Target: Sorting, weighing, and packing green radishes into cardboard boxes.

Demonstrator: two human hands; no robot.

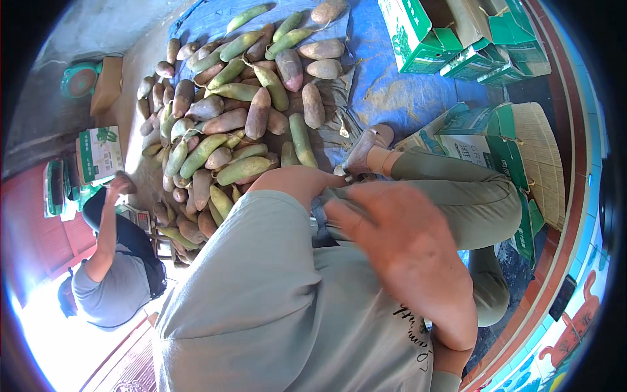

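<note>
Landmark: the heap of long, soil-dusted root vegetables, green and purplish-brown (258,114). Roots lie piled over one another in mixed directions, a few single ones at its right edge.

Right hand (401,242): below and right of the heap, raised above the wearer's lap, back toward camera, fingers blurred and pointing toward the heap side. Palm hidden; cannot tell whether it grasps anything. Left hand: hidden behind the right hand; grip cannot be told. The bare left arm (294,179) overlaps the heap's lower right edge in view; a dark grey wristband (319,214) shows just below it.

Right of heap: creased blue plastic sheet (398,85); grey-pink shoe (373,142) near the heap; olive cloth trousers (457,202); farther off, open green-and-white cardboard boxes (424,49).

Left of heap: second person in grey shirt and dark trousers (114,287), one hand near a green-and-white printed carton (99,155).
</note>
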